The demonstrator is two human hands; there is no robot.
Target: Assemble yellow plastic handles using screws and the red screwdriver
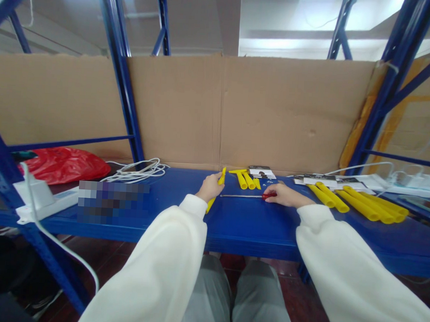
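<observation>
My left hand is closed around a narrow yellow plastic piece, which stands out above and below the fingers. In my right hand is a screwdriver, gripped by its red handle. Its long metal shaft points left, and the tip is at or very near the yellow piece; contact cannot be made out. Just beyond the shaft lie several yellow tubular parts, one with a crossbar. Small light-coloured bits, too small to name, lie near my right fingers.
More yellow tubes lie at the right, by printed packaging. A similar package is at the back. White cable, a red bag and a power strip occupy the left. Cardboard walls the blue shelf.
</observation>
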